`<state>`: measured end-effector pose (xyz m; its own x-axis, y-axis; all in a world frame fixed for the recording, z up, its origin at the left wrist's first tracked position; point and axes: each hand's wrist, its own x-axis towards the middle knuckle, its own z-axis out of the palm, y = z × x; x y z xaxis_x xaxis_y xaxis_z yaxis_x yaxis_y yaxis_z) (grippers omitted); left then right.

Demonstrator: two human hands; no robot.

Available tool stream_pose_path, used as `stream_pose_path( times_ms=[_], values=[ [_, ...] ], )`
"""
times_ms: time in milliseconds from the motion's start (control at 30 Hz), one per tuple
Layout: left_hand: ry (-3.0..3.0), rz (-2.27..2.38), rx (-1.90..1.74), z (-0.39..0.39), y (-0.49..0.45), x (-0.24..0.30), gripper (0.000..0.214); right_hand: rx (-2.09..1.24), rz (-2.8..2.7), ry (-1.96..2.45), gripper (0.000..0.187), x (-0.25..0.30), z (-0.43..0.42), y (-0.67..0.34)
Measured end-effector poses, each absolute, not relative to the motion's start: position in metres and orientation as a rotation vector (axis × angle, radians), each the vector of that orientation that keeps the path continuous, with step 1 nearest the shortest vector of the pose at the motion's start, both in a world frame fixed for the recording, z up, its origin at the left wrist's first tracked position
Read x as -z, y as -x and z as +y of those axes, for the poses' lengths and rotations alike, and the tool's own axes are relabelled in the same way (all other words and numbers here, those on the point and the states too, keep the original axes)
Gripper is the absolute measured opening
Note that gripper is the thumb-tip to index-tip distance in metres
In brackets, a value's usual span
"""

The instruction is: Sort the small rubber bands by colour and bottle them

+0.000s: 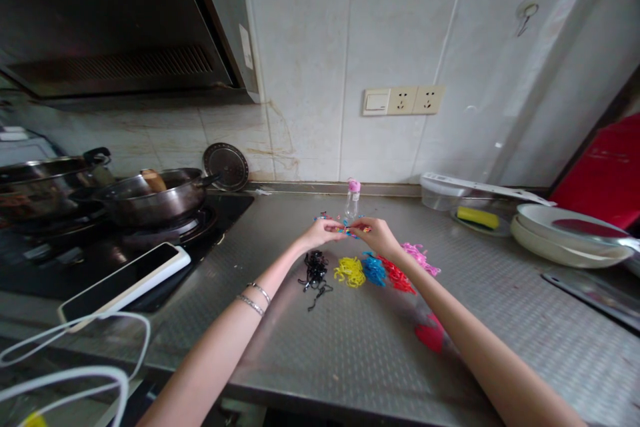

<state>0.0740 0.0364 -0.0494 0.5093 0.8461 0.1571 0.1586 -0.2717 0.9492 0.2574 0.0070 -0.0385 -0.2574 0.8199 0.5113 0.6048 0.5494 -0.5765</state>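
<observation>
My left hand (321, 233) and my right hand (376, 235) meet over the steel counter (350, 340), both pinching small coloured elastic bands (349, 230) between their fingertips. Just behind the hands stands a small clear bottle with a pink cap (353, 199). In front of the hands lie sorted piles of tiny bands: black (315, 270), yellow (350, 271), blue (374, 269), red (399, 275) and pink (421, 257). Two thin bracelets circle my left wrist. A red lid-like piece (429, 335) shows beside my right forearm.
A stove (125, 240) with two metal pans (150, 197) is at the left, with a phone (125, 283) and white cable on its near edge. White plates (565, 233), a clear container (445, 192) and a yellow sponge (477, 217) sit at the right. Sockets (403, 100) are on the wall.
</observation>
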Motion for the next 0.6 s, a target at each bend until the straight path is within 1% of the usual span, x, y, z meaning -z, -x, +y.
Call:
stream_pose_path(
  times_ms=[367,600],
  values=[
    [-1.864,0.945,-0.815,0.028,-0.075,0.048,0.037,-0.277,-2.057,1.144,0.019,0.043,0.004,-0.25],
    [-1.799,1.023,-0.817,0.034,-0.055,0.04,0.039,-0.24,-2.049,1.189,0.018,0.044,0.002,-0.251]
  ],
)
